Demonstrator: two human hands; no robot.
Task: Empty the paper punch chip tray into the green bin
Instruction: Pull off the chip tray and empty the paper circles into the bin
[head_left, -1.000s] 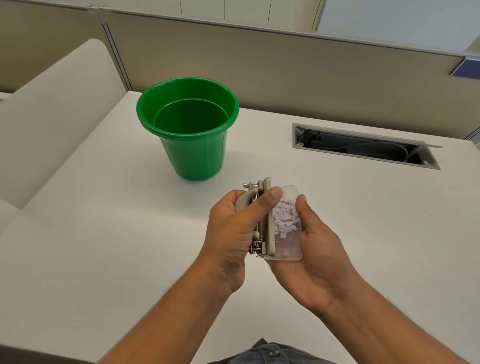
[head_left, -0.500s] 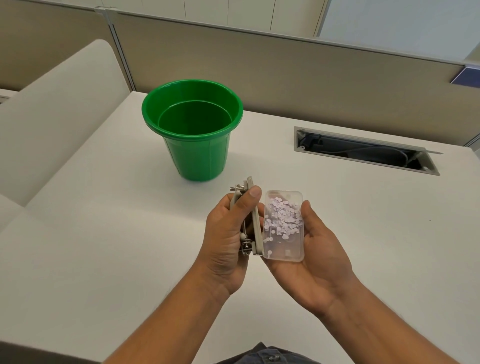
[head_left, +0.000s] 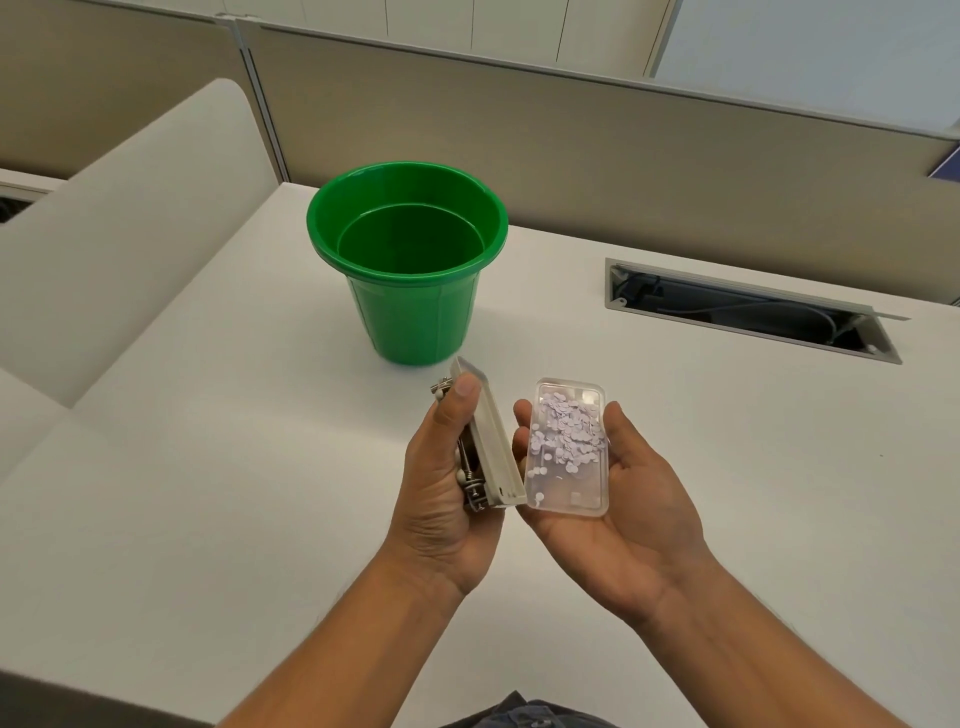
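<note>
The green bin (head_left: 410, 317) stands upright on the white desk, open and beyond my hands. My left hand (head_left: 444, 499) grips the grey paper punch (head_left: 491, 447), held on its side with its metal parts against my palm. Lying flat on my right hand (head_left: 618, 514) is the clear chip tray (head_left: 569, 470), separate from the punch, its near-left corner touching it. Several pale round paper chips lie inside the tray, mostly at its far end.
A cable slot (head_left: 748, 312) with a raised flap opens in the desk (head_left: 208, 493) at the right. A white curved divider (head_left: 119, 218) rises on the left. Beige partition panels (head_left: 623, 171) close off the back.
The chip tray has come off the punch base and turned flat, open side up, on my right palm. My left hand has drawn the punch away to the left.
</note>
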